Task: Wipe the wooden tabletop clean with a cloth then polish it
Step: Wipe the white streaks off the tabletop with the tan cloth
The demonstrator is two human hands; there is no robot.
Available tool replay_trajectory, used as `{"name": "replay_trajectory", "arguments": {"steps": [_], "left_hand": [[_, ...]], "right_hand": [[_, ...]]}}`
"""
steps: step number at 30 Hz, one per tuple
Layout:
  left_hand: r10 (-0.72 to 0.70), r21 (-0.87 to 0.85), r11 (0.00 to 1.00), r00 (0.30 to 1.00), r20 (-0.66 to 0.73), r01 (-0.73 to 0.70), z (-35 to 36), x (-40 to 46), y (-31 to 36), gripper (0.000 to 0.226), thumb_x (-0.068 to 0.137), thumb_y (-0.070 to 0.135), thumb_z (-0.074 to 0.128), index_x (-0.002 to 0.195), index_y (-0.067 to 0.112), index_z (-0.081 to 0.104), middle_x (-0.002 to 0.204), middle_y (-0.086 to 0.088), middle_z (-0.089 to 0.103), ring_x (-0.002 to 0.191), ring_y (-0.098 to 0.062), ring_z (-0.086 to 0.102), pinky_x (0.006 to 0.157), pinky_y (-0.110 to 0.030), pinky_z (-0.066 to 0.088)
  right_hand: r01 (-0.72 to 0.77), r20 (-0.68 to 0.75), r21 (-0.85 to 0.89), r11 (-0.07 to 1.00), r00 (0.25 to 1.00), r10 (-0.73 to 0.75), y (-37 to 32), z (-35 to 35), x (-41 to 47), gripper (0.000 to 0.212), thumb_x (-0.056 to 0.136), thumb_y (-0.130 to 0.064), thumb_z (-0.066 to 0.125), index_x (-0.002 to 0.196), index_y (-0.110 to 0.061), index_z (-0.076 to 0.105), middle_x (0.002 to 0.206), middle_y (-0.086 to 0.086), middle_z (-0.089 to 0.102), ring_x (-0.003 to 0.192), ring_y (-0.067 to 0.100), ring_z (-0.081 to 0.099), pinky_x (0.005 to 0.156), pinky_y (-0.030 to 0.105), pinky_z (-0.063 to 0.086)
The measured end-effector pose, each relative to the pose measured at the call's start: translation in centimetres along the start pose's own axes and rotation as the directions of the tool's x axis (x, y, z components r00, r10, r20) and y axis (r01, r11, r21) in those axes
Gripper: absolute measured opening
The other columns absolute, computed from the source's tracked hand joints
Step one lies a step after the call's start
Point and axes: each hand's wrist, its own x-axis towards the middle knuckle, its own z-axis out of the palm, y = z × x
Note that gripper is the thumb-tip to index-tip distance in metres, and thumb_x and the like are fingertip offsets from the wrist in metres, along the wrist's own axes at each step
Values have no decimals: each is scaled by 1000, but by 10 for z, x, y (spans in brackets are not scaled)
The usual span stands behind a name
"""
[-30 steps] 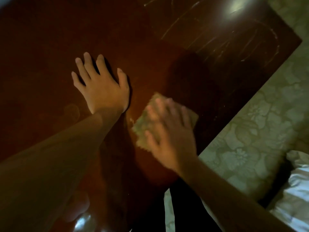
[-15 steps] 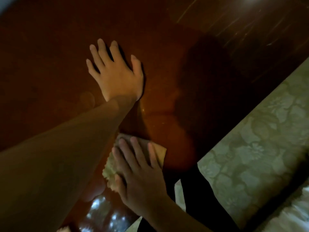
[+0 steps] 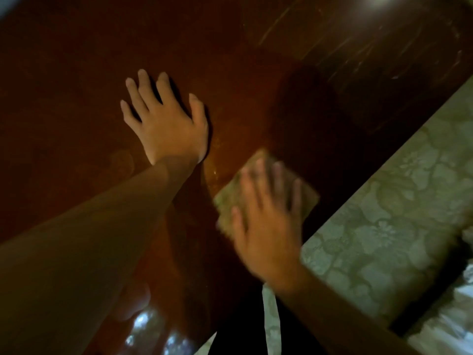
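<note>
From the head view, looking down over the person's arms, the dark reddish-brown polished wooden tabletop point(image 3: 76, 73) fills most of the picture. The left hand point(image 3: 166, 121) lies flat on it, fingers straight and spread, holding nothing, seemingly bracing the body. The right hand point(image 3: 266, 221) presses down on a folded, pale yellowish-green cloth point(image 3: 230, 201), its fingers extended over the fabric rather than curled round it; the hand is smeared with motion blur, so finer detail of the fingertips is lost. The cloth sits on the tabletop near the edge closest to the person, just right of the left wrist.

Half a second back that cloth was tucked lower, close under the left forearm near the front edge; it has now swept outward and to the right, much where it lay a second ago. The left hand has kept its flat stance throughout. I read this as back-and-forth rubbing strokes over one patch, so the wiping stage is under way, not finished.

Pale streaks point(image 3: 358, 47) show on the far part of the surface near a bright reflected glare point(image 3: 384, 1), and that area looks untouched. Beyond the table's right edge lies a pale green floral-patterned floor covering point(image 3: 384, 226), with white fabric point(image 3: 450, 329) at the lower right corner.
</note>
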Motion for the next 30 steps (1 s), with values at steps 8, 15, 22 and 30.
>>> {"name": "replay_trajectory", "arguments": {"steps": [8,15,22,30], "left_hand": [[1,-4,1000,1000,-5,-1,0,0,-1,66,99,54,25,151,13,35,163,-15,24,153,-34,12,122,-55,8],[-4,-21,1000,1000,-11,4,0,0,-1,65,99,53,28,149,13,37,162,-16,25,153,-34,13,122,-56,9],[-6,-22,1000,1000,-5,6,-2,-1,0,64,99,53,28,149,14,36,162,-16,26,153,-33,13,122,-54,9],[-42,-6,999,999,18,43,-9,-2,5,59,101,51,30,150,19,35,164,-10,23,153,-28,11,123,-49,6]], "right_hand": [[435,41,32,900,899,-436,14,1,-13,64,100,-51,44,158,-25,36,168,2,25,157,24,18,127,47,4],[71,-8,-38,997,997,-71,167,-39,64,67,100,-50,33,160,-19,30,168,9,23,157,31,16,126,54,10],[-87,-8,-26,996,996,87,73,-24,52,70,102,-52,22,162,-17,22,170,12,16,157,34,12,125,59,9],[306,22,-5,952,952,-306,52,-11,36,66,101,-53,36,159,-21,34,168,7,25,156,29,19,125,53,11]]}}
